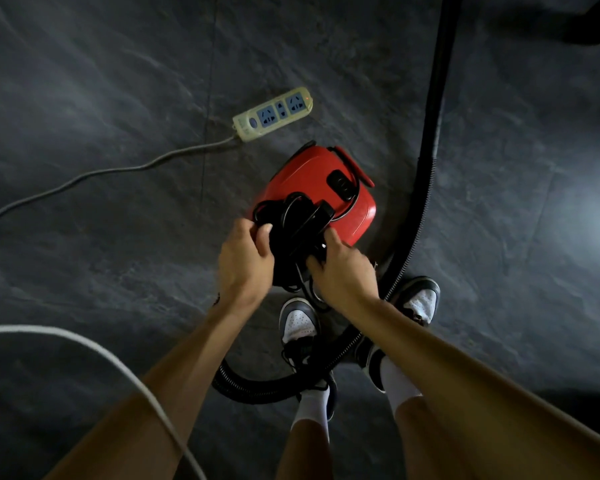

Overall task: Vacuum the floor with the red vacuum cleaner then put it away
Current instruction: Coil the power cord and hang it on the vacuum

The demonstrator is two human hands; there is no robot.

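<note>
The red vacuum cleaner (312,188) sits on the dark stone floor just in front of my feet. A bundle of its black power cord (291,220) lies coiled on its near end. My left hand (245,265) grips the left side of the cord bundle. On the bundle's right side, my right hand (343,271) holds the cord with its fingers curled in. The black ribbed hose (426,174) runs from the top of the view, past the cleaner's right side, and loops behind my shoes.
A cream power strip (274,112) with blue sockets lies beyond the cleaner, its grey cable (101,173) trailing left. A white cable (94,348) curves across the lower left. My two shoes (300,323) stand among the hose loop.
</note>
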